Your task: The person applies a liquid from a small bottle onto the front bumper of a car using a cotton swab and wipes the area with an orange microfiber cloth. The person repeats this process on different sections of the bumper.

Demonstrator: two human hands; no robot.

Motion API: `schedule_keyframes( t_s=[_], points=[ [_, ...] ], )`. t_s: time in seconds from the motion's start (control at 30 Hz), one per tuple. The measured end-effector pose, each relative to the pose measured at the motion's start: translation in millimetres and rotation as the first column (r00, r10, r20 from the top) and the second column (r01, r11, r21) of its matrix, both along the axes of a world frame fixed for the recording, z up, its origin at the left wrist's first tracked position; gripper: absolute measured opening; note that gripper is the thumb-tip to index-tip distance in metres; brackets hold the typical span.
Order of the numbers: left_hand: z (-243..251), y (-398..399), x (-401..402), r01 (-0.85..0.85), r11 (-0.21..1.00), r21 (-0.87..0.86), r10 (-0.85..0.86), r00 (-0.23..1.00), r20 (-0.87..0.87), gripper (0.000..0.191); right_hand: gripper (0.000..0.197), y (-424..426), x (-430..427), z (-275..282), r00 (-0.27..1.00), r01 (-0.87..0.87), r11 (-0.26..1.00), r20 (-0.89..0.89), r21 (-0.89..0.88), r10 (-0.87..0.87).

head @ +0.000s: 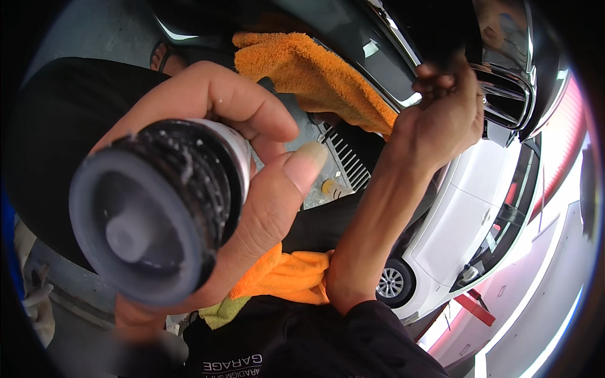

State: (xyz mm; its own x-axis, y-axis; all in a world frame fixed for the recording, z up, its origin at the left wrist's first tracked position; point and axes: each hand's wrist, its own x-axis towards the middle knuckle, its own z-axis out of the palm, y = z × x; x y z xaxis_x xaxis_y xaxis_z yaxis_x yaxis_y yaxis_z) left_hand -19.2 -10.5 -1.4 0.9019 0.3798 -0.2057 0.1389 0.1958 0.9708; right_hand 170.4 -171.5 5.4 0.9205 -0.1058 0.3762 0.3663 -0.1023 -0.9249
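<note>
Close to the camera, my left hand grips a cylindrical object with a grey, recessed round end, a dark collar flecked with white residue, and a pale body. Beyond it, my right hand reaches up to the glossy black car bodywork. Its fingers are curled and blurred against a dark area, which hides whether they hold anything. An orange microfiber towel drapes along the chrome-trimmed edge of the bodywork, left of my right hand. Another orange towel lies at my lap beside a green cloth.
A white car stands at the right, near a red metal arm. Chrome trim is just right of my right hand. On the floor are a slatted grate and a yellow-ended container. A sandaled foot shows at upper left.
</note>
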Motion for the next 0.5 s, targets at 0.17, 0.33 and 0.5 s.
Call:
schedule_keyframes(
  t_s=[0.17, 0.33, 0.5],
  points=[
    [-2, -6, 0, -0.033, 0.997, -0.073, 0.039, 0.996, 0.078, 0.021, 0.015, -7, -9, -9, 1.000, -0.001, 0.998, 0.031, -0.060, 0.003],
    [-5, -16, -6, -0.126, 0.989, -0.076, 0.130, 0.990, 0.060, 0.021, 0.017, 9, 4, 1, 0.995, 0.012, 0.996, 0.095, -0.085, -0.004],
    [2, -9, 0, -0.076, 0.993, -0.087, 0.083, 0.993, 0.089, 0.021, 0.015, 18, 3, 2, 0.996, -0.084, 0.996, 0.011, -0.008, 0.084]
  ],
)
